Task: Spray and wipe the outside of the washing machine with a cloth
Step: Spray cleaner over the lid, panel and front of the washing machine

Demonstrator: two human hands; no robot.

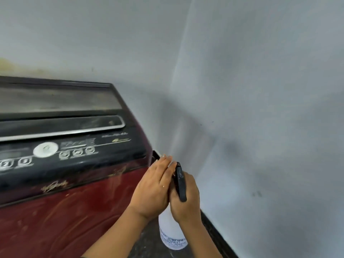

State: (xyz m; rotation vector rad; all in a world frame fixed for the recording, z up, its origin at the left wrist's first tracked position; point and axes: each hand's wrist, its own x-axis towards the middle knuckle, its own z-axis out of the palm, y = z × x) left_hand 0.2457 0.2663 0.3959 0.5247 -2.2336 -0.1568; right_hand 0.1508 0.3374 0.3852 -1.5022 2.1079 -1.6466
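A top-loading washing machine with a dusty dark red body and a black control panel fills the left side. A white spray bottle with a black trigger head hangs in the air just right of the machine's front right corner. My right hand is wrapped around the bottle's neck under the trigger head. My left hand lies against the left side of the head, fingers stretched toward the nozzle. No cloth is in view.
Pale grey walls meet in a corner behind and to the right of the machine. A dark skirting runs along the right wall's base. A narrow strip of dark floor lies between machine and wall.
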